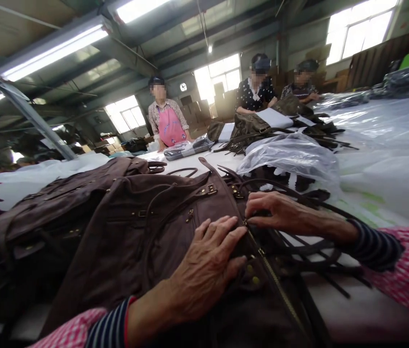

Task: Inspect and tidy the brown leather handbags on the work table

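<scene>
A dark brown leather handbag point(142, 227) with brass studs lies on the table right in front of me. My left hand point(207, 263) rests flat on it, fingers spread, beside a brass zipper point(269, 270) that runs toward me. My right hand point(280, 212) has its fingers pinched together at the top end of that zipper, on what seems to be the zipper pull. Thin brown straps point(309, 251) trail from the bag under my right forearm.
A second brown bag point(45, 212) lies to the left. Clear plastic bags point(291, 154) and more handbags point(251, 125) lie further back on the white table point(388, 159). Three people stand at its far side, one in a pink apron point(170, 126).
</scene>
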Action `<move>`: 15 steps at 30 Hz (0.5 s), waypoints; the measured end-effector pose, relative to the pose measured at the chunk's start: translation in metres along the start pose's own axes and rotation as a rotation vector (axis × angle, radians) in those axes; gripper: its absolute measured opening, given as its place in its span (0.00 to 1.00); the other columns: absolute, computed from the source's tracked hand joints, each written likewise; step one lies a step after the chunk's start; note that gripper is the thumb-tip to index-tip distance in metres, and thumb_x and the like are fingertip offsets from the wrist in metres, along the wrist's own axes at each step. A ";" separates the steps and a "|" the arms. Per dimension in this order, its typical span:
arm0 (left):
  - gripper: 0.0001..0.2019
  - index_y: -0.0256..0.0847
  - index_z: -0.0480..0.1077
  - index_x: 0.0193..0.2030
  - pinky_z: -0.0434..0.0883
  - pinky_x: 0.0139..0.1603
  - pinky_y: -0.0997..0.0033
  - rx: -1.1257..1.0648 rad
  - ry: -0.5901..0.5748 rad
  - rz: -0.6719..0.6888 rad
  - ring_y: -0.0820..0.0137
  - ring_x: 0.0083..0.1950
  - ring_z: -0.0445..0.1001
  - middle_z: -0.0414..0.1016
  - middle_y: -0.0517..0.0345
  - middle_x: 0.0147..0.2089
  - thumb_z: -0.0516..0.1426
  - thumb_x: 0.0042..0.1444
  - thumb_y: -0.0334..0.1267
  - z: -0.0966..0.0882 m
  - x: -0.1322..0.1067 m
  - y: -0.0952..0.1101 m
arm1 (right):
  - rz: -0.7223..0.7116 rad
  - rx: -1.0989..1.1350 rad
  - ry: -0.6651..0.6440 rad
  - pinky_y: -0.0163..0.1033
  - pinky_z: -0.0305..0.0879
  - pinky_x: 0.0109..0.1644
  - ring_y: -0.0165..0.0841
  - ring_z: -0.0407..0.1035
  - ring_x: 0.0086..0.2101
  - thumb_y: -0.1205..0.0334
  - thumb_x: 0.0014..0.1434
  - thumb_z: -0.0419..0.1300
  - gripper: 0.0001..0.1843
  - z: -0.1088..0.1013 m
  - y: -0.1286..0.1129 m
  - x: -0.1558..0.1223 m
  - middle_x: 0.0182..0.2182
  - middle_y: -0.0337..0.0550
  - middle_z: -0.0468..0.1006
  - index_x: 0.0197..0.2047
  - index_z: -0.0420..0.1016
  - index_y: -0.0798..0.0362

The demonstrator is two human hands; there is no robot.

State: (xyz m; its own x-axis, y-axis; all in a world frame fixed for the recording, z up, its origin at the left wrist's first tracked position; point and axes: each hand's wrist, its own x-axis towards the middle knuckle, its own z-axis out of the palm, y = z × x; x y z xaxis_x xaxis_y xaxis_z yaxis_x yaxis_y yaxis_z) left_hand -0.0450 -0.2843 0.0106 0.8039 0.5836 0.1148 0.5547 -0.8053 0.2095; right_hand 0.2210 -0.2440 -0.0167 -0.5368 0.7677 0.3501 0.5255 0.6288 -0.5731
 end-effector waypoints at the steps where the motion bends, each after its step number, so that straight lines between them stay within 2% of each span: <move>1: 0.21 0.54 0.61 0.70 0.51 0.78 0.49 -0.036 -0.006 -0.029 0.62 0.76 0.56 0.59 0.57 0.75 0.49 0.72 0.43 0.000 -0.011 0.008 | -0.013 -0.059 0.083 0.39 0.64 0.48 0.36 0.70 0.42 0.58 0.64 0.62 0.07 0.002 -0.003 -0.009 0.41 0.42 0.78 0.40 0.80 0.51; 3: 0.21 0.57 0.62 0.70 0.52 0.78 0.51 -0.118 -0.005 -0.044 0.64 0.75 0.59 0.62 0.60 0.74 0.47 0.72 0.42 -0.007 -0.025 0.019 | -0.011 -0.097 0.161 0.42 0.64 0.51 0.38 0.69 0.45 0.56 0.65 0.62 0.07 0.007 -0.013 -0.029 0.43 0.45 0.77 0.41 0.80 0.49; 6: 0.24 0.57 0.58 0.72 0.51 0.78 0.49 -0.200 -0.017 -0.012 0.62 0.74 0.62 0.66 0.58 0.71 0.49 0.71 0.49 -0.017 -0.033 0.029 | 0.094 0.020 0.051 0.39 0.66 0.45 0.36 0.70 0.40 0.51 0.66 0.62 0.10 0.017 -0.027 -0.052 0.39 0.43 0.78 0.40 0.79 0.47; 8: 0.31 0.54 0.55 0.74 0.49 0.78 0.45 -0.213 -0.040 0.010 0.59 0.74 0.61 0.67 0.54 0.71 0.55 0.67 0.55 -0.017 -0.033 0.032 | 0.183 0.101 -0.030 0.37 0.65 0.41 0.34 0.70 0.37 0.49 0.67 0.61 0.12 0.023 -0.030 -0.059 0.37 0.41 0.78 0.39 0.78 0.48; 12: 0.39 0.54 0.51 0.75 0.47 0.78 0.40 -0.188 -0.040 0.032 0.55 0.74 0.61 0.68 0.50 0.70 0.62 0.61 0.54 -0.001 -0.032 0.026 | 0.267 0.197 -0.154 0.35 0.60 0.34 0.31 0.68 0.31 0.48 0.67 0.59 0.16 0.024 -0.024 -0.058 0.30 0.38 0.76 0.34 0.76 0.51; 15: 0.39 0.56 0.49 0.75 0.45 0.77 0.35 -0.198 -0.076 0.065 0.54 0.74 0.60 0.69 0.52 0.70 0.62 0.61 0.52 0.013 -0.032 0.014 | 0.227 0.142 -0.201 0.35 0.60 0.33 0.31 0.67 0.31 0.48 0.67 0.60 0.16 0.017 -0.016 -0.054 0.30 0.37 0.76 0.35 0.74 0.50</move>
State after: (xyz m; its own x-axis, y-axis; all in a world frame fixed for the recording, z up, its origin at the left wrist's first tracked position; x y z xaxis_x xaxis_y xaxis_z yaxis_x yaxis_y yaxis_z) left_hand -0.0605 -0.3154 -0.0031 0.8548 0.5151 0.0624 0.4538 -0.8004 0.3916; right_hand 0.2306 -0.2975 -0.0394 -0.5436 0.8374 0.0570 0.5565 0.4104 -0.7225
